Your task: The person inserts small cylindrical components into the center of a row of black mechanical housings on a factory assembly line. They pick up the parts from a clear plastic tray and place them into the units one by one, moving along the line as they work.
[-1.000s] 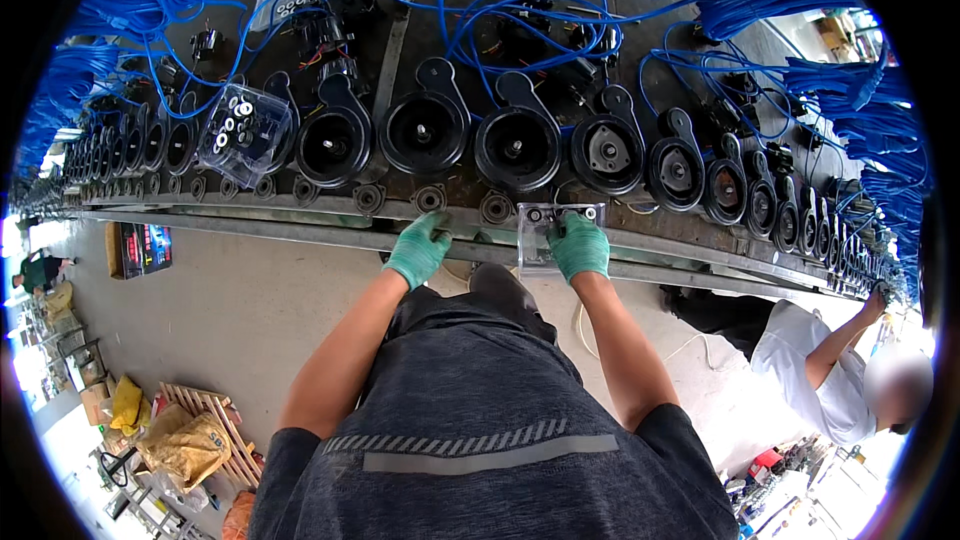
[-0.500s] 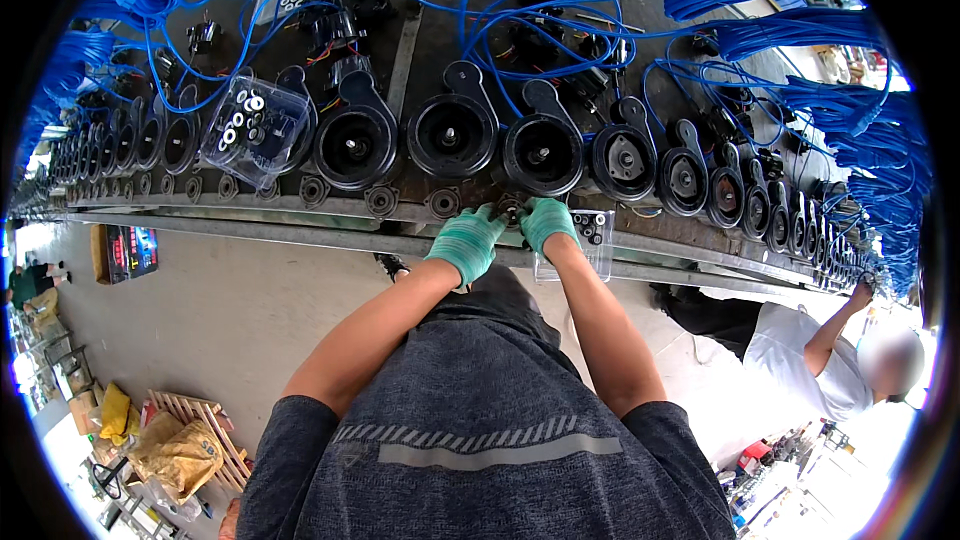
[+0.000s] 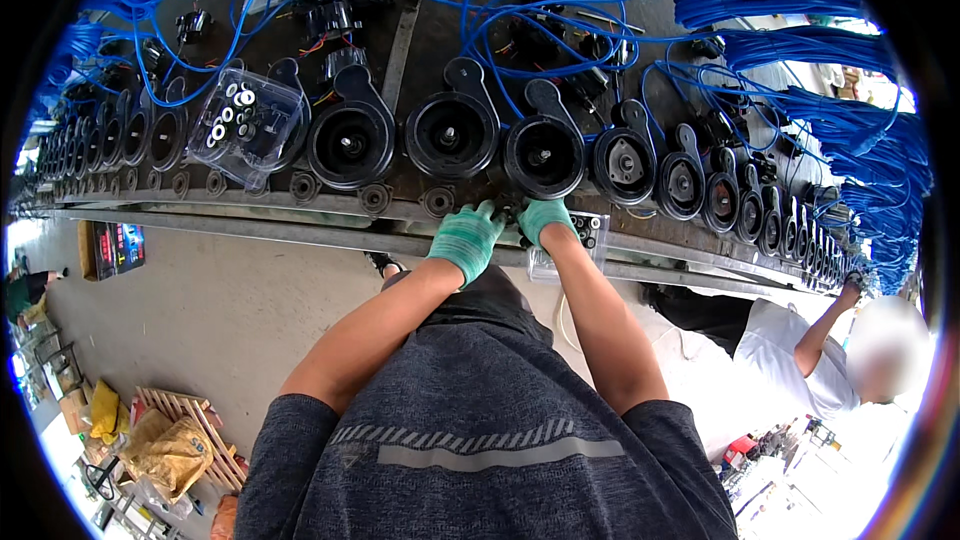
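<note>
In green gloves, my left hand (image 3: 467, 242) and my right hand (image 3: 545, 221) meet at the near edge of the bench. Their fingers close from both sides on a small dark flange plate (image 3: 509, 209), mostly hidden by the gloves. Just beyond my right hand stands a black round housing (image 3: 543, 157) with a metal shaft end in its middle. Another black housing (image 3: 450, 137) is farther left. A loose flange plate (image 3: 437, 201) lies left of my left hand. Beside my right wrist, a clear plastic box (image 3: 588, 234) holds small dark rings.
Black housings line the bench both ways, some with a metal plate (image 3: 626, 162) inside. A tilted clear box (image 3: 247, 130) with white and black rings leans at left. Coiled blue cables (image 3: 790, 48) and motors (image 3: 331, 20) fill the back. A person (image 3: 800, 350) works at right.
The view has shifted slightly. Both hands stay at the bench edge around the flange plate, with only small finger movement. The person at right has shifted a little.
</note>
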`<action>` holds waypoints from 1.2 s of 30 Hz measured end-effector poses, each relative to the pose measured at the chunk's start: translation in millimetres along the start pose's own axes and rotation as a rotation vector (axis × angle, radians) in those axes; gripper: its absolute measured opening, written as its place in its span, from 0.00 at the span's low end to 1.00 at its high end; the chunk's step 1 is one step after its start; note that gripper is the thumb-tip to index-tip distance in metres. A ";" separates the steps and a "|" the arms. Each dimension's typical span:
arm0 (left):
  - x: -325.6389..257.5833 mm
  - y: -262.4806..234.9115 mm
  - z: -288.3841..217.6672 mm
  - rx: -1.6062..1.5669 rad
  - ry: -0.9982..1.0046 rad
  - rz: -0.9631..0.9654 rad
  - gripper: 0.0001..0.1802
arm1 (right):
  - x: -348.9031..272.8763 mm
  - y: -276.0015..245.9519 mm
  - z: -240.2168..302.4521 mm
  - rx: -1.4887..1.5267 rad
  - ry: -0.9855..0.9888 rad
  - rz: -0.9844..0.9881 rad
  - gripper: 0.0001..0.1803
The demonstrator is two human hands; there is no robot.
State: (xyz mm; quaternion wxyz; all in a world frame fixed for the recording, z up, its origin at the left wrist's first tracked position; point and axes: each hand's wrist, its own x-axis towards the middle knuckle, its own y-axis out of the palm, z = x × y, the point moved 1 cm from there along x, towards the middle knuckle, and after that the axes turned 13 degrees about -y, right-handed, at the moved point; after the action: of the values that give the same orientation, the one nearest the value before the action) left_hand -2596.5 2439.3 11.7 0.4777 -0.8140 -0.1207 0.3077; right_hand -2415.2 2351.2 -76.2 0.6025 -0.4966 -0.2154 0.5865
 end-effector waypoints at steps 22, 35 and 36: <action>-5.8 9.9 19.7 -0.033 0.071 -0.098 0.25 | -10.4 -17.3 48.8 0.426 0.397 -0.013 0.24; -36.7 -9.2 78.9 -0.345 -0.238 -0.317 0.27 | -103.4 -176.4 127.2 0.640 -0.125 -0.615 0.12; -32.6 -16.0 72.4 -0.269 -0.271 -0.304 0.29 | -97.2 -185.2 125.3 0.499 -0.174 -0.696 0.12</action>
State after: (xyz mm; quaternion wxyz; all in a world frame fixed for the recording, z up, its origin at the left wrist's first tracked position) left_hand -2665.0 2482.5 12.2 0.3852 -0.7940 -0.3447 0.3199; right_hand -2450.8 2338.5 164.7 0.8454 -0.1821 -0.2717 0.4223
